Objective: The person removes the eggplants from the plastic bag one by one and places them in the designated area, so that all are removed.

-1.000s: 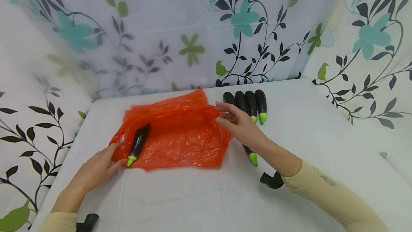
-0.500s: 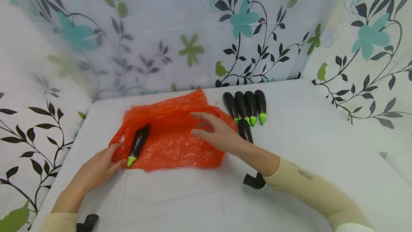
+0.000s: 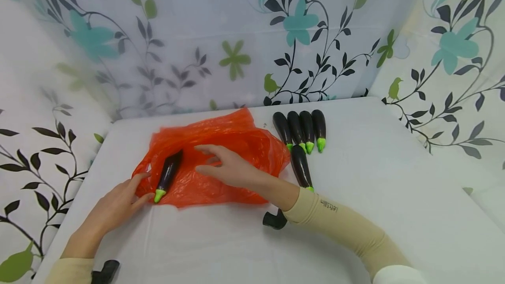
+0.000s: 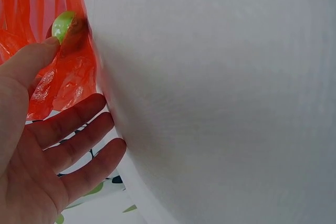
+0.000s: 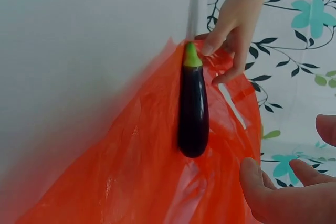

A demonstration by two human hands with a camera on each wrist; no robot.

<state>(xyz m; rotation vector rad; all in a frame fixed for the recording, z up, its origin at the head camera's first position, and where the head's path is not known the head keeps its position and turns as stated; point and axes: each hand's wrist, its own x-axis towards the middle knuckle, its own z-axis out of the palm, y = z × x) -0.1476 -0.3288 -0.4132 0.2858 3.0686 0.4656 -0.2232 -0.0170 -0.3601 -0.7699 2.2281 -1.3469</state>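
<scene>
An eggplant (image 3: 169,174) with a bright green stem end lies on the left part of a thin orange plastic bag (image 3: 221,194). My left hand (image 3: 114,205) rests at the bag's left edge, thumb and index finger apart. In the left wrist view the thumb is right at the green stem end (image 4: 63,24), and three fingers stretch out straight. My right hand (image 3: 226,168) is over the middle of the bag, fingers loosely bent with nothing between them, pointing at the eggplant. From the right wrist view, the eggplant's dark rounded end (image 5: 192,140) faces that hand.
Several more eggplants (image 3: 301,130) lie in a row at the back, right of the bag. Another eggplant (image 3: 300,168) lies in front of them, beside the bag's right edge. A white cloth (image 3: 375,179) covers the table, and a leaf-patterned curtain (image 3: 177,43) hangs behind.
My right hand has moved left from the bag's right edge to over its middle, nearer the eggplant on the bag. My left hand has stayed at the bag's left edge.
</scene>
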